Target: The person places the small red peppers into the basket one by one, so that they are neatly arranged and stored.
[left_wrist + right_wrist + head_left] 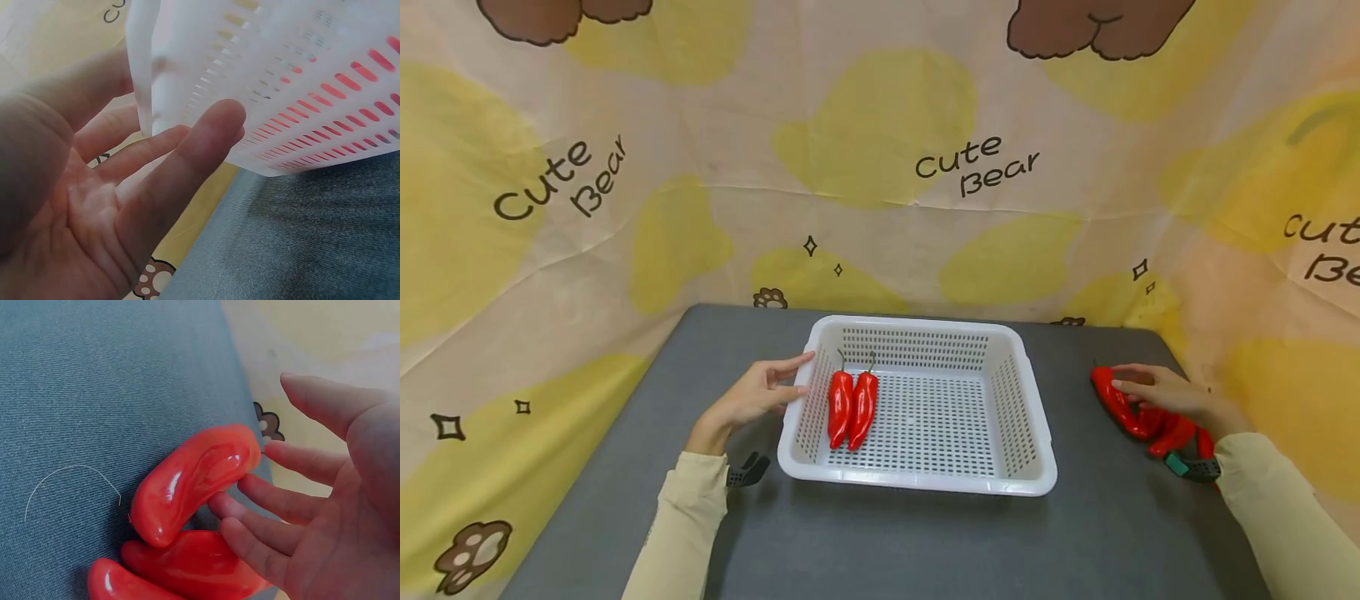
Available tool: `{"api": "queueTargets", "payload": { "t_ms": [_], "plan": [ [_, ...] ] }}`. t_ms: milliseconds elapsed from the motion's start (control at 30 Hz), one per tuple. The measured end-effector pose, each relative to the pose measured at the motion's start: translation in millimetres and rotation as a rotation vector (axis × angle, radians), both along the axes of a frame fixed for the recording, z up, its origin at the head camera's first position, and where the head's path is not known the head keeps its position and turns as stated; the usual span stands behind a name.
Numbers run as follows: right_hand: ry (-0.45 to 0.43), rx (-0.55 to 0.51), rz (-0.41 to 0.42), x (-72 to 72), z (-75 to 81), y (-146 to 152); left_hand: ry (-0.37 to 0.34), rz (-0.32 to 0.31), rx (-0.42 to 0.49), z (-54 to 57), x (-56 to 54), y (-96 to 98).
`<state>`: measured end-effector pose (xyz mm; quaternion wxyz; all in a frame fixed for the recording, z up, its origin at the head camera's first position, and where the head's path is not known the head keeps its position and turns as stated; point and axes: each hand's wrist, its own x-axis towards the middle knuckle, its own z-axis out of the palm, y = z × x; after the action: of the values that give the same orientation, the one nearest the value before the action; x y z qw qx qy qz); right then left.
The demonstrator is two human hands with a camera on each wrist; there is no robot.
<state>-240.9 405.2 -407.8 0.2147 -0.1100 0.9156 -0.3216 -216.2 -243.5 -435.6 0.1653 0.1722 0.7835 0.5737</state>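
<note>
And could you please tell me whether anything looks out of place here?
Yes, a thin, pale, curved strand lies on the grey table beside the red peppers; it looks stray, perhaps a loose thread.

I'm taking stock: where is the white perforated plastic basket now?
In the head view, the basket sits centrally on the grey tabletop, with the left hand at its left rim and glossy red peppers farther right.

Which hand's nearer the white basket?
Left. The left hand is right at the left rim of the white basket; the right hand is well off to its right, by the loose red peppers.
</note>
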Motion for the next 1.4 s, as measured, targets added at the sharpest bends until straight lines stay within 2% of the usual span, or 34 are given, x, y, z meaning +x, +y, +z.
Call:
{"api": "queueTargets", "payload": {
  "t_ms": [333, 567, 1100, 1400],
  "plan": [
    [0.015, 0.041, 0.013, -1.1, -1.3, -6.0, 0.008, -0.012, 0.017, 0.3, -2.5, 0.6],
    [0.086, 0.111, 0.069, -5.6, -5.0, -8.3, 0.013, -0.009, 0.015, -0.6, -1.7, 0.9],
    [0.155, 0.082, 0.128, -6.5, -22.1, -14.4, -0.004, -0.007, 0.028, -3.7, -0.9, 1.0],
    [0.144, 0.054, 0.101, -3.9, -24.0, -19.8, 0.001, -0.005, 0.017, -3.1, 0.2, -1.1]
  ]
}}
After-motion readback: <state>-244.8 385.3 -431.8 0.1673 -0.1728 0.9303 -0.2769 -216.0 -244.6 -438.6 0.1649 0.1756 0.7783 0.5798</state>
